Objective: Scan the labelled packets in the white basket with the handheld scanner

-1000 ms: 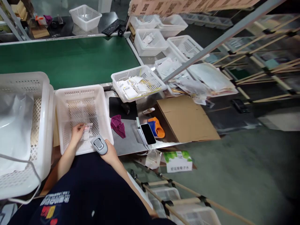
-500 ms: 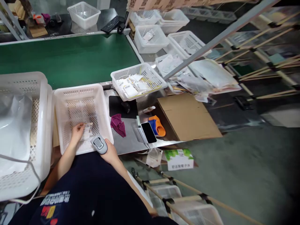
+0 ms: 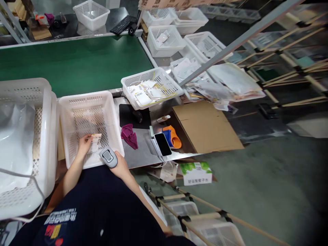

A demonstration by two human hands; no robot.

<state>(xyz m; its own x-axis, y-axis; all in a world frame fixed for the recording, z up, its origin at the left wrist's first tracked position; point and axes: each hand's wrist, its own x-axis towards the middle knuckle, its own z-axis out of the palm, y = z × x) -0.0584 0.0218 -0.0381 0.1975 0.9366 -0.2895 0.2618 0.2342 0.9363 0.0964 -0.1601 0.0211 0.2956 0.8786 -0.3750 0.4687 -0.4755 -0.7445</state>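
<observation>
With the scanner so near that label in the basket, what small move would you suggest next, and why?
Probably tilt the scanner in the right hand a little toward the label: the left hand holds the label flat in the basket, and the scanner sits at its rim.

Label (image 3: 95, 143) in basket (image 3: 112, 118), left of cloth (image 3: 128, 135)

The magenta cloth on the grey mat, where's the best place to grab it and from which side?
Pinch the magenta cloth from straight above at its bunched upper fold. It lies crumpled and limp on the grey mat, with nothing rigid to grip, and open space all around it.
</observation>
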